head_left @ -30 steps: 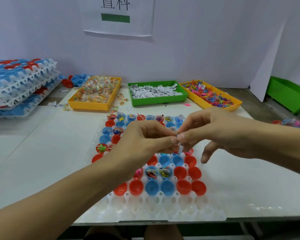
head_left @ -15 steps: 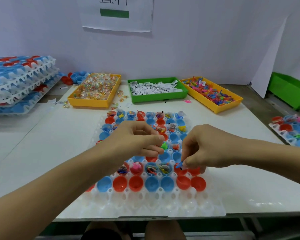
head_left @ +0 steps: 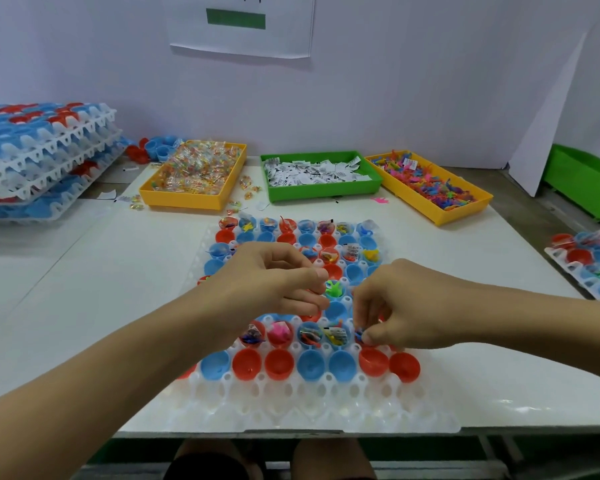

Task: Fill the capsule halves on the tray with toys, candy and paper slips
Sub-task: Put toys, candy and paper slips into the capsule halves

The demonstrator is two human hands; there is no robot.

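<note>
Blue toy [head_left: 359, 335] pinched in the right hand [head_left: 400, 306], low over a capsule half near the tray's [head_left: 326, 403] front; left hand [head_left: 274, 282] hovers curled, contents impossible to tell.

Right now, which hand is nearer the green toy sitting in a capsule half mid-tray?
Left. The left hand has its fingertips right beside the green toy. The right hand is lower and to its right, pinching a small blue toy.

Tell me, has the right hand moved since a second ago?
Yes. The right hand has dropped from mid-tray toward the near rows of the white tray, pinching a small blue toy.
</note>
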